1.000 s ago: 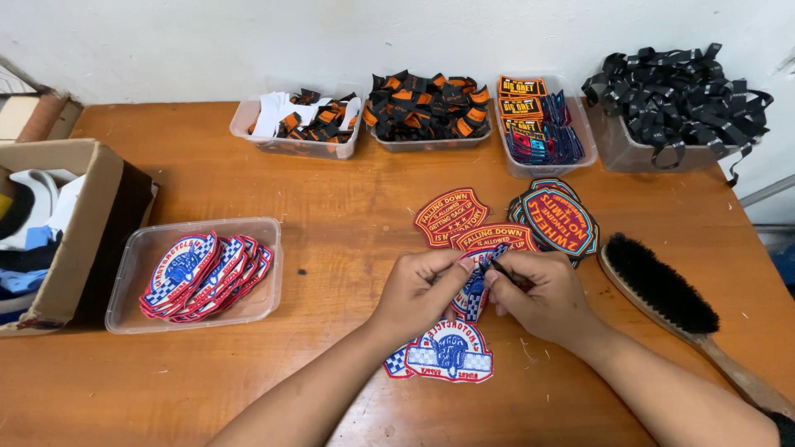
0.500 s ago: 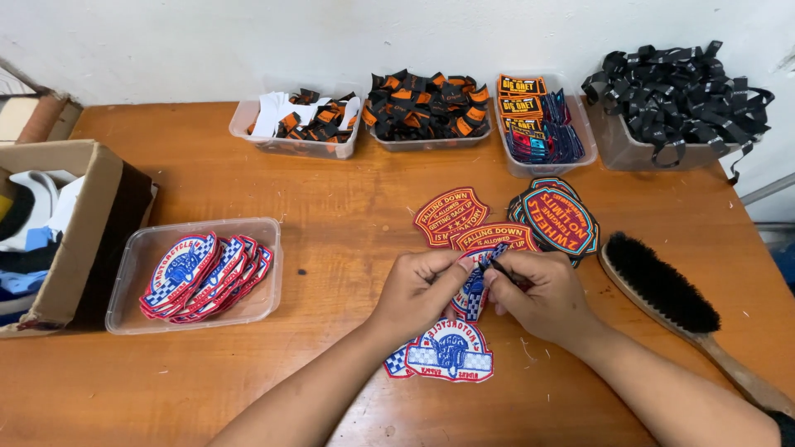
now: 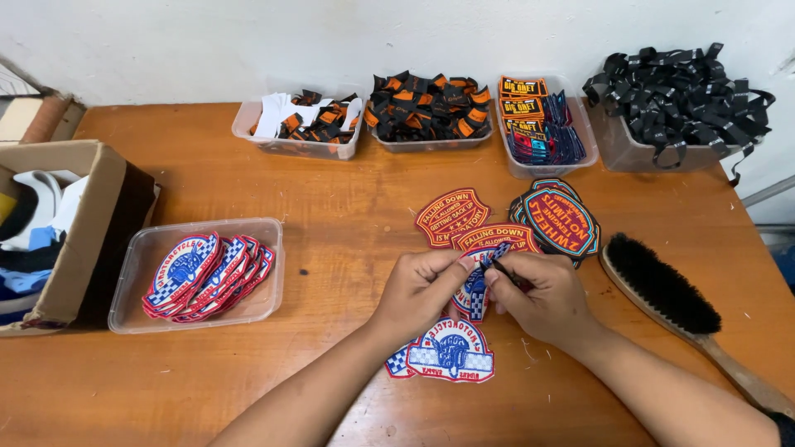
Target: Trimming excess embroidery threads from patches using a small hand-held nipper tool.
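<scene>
Hands meet at the middle of the table: my left hand (image 3: 422, 285) pinches the edge of a blue-and-white patch (image 3: 476, 290) between thumb and forefinger, and my right hand (image 3: 542, 294) is closed around a small dark tool (image 3: 497, 266) whose tip sits on the patch's upper edge; I cannot tell what kind of tool it is. The patch lies between both hands, partly hidden under them. Judging by the layout, I am midway: a tray (image 3: 132, 273) to the left holds a row of matching patches (image 3: 207, 273), perhaps already handled, while a loose patch (image 3: 447, 356) lies just below my hands and red patches (image 3: 451, 215) and a dark stack (image 3: 559, 222) lie just beyond. A brush (image 3: 662, 285) rests to the right.
</scene>
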